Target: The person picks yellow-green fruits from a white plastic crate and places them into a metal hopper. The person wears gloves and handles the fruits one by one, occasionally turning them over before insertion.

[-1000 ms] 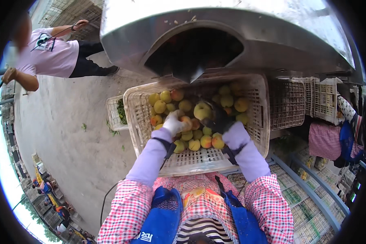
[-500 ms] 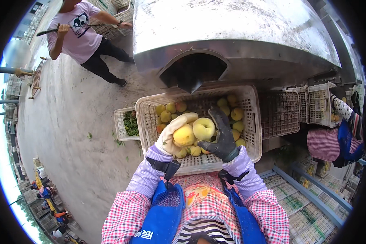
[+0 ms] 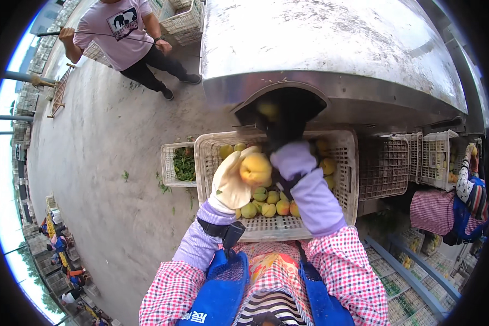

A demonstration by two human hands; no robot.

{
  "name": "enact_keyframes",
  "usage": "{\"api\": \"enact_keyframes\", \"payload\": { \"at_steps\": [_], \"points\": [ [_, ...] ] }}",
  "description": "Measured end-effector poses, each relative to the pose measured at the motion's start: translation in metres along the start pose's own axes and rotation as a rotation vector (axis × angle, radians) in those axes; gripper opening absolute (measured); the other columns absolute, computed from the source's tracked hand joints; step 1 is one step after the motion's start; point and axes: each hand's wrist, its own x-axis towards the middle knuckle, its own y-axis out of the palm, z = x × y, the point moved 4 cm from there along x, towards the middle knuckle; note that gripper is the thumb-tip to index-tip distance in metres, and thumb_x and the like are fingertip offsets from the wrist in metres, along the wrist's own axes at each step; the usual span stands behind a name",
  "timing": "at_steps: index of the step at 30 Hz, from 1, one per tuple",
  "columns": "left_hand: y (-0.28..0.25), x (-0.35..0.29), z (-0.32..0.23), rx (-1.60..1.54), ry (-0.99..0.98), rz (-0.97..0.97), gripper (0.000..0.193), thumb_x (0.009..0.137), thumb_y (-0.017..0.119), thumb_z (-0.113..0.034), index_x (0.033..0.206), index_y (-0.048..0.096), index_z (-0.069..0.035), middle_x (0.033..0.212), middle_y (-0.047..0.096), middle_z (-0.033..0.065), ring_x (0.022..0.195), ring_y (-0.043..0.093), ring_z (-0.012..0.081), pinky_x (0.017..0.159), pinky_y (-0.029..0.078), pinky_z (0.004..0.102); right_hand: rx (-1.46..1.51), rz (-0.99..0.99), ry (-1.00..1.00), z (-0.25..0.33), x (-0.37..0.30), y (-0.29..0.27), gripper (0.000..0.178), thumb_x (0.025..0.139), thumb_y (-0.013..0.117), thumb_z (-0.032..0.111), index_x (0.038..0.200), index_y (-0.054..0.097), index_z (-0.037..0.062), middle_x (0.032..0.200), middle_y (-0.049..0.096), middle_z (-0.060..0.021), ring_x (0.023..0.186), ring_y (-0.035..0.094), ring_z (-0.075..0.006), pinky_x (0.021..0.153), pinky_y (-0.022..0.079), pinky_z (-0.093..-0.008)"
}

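Note:
A yellow peach [image 3: 255, 169] rests in my left hand [image 3: 229, 182], which wears a cream glove and curls round it above the crate. My right hand [image 3: 283, 126], in a dark glove, reaches forward to the dark opening [image 3: 309, 103] of a metal machine. At its fingers a greenish-yellow peach [image 3: 268, 110] shows, blurred by motion; the fingers themselves blend into the dark. Below both hands stands a pale plastic crate [image 3: 274, 233] with several yellow and green peaches [image 3: 269, 209] in it. My right forearm hides part of the fruit.
The metal machine [image 3: 331, 38] fills the far side above the crate. A smaller crate of green leaves [image 3: 183, 164] stands to the left. More crates [image 3: 383, 168] sit at the right, near another person [image 3: 470, 190]. At far left a person [image 3: 122, 27] holds a thin rod.
My right hand has moved forward to the machine's opening with the greenish peach. My left hand stays over the crate with the yellow peach. The person at far left has lowered one hand.

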Motion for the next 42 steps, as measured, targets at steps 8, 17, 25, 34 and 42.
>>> {"api": "enact_keyframes", "payload": {
  "at_steps": [8,17,25,34,42],
  "points": [
    [-0.01,0.013,0.0,0.114,0.025,-0.055,0.045,0.107,0.05,-0.038,0.137,0.054,-0.005,0.132,0.063,0.0132,0.12,0.063,0.0289,0.101,0.054,0.0456,0.274,0.063,-0.415,0.035,-0.044,-0.062,0.095,0.067,0.089,0.05,0.136,0.054,-0.0043,0.139,0.055,-0.0267,0.128,0.052,-0.047,0.11,0.041,-0.0512],
    [-0.043,0.015,-0.007,0.398,0.245,-0.315,0.056,0.104,0.052,-0.051,0.141,0.055,-0.009,0.131,0.064,0.0088,0.115,0.061,0.0177,0.099,0.046,0.0351,-0.056,-0.23,-0.286,0.019,-0.055,-0.024,0.063,0.081,0.08,0.037,0.129,0.062,-0.0011,0.128,0.063,-0.0255,0.123,0.058,-0.0436,0.103,0.047,-0.0532],
    [-0.139,0.06,0.013,2.063,0.296,-0.361,0.046,0.094,0.057,-0.022,0.136,0.057,-0.006,0.14,0.058,0.0192,0.123,0.057,0.0365,0.101,0.048,0.0449,0.056,-0.241,-0.333,0.007,-0.03,-0.062,0.047,0.085,0.075,0.031,0.122,0.067,0.0022,0.12,0.068,-0.0211,0.113,0.065,-0.0386,0.097,0.052,-0.0507],
    [-0.199,0.139,0.089,2.533,-0.202,-0.093,0.065,0.089,0.064,-0.019,0.151,0.047,-0.03,0.161,0.031,0.0156,0.138,0.045,0.0375,0.106,0.047,0.0495,-0.608,0.92,-0.054,-0.178,-0.163,0.099,0.035,0.089,0.065,0.017,0.123,0.068,0.0076,0.118,0.07,-0.0203,0.111,0.068,-0.0351,0.095,0.054,-0.0446],
    [-0.184,0.101,0.051,1.439,0.261,0.008,0.034,0.095,0.058,-0.023,0.122,0.067,-0.005,0.122,0.065,0.0179,0.116,0.063,0.0317,0.1,0.052,0.0437,0.339,0.602,0.461,-0.1,-0.142,-0.003,0.038,0.098,0.06,0.025,0.13,0.066,0.0042,0.124,0.07,-0.014,0.118,0.064,-0.0272,0.104,0.048,-0.0375]
  ]
}}
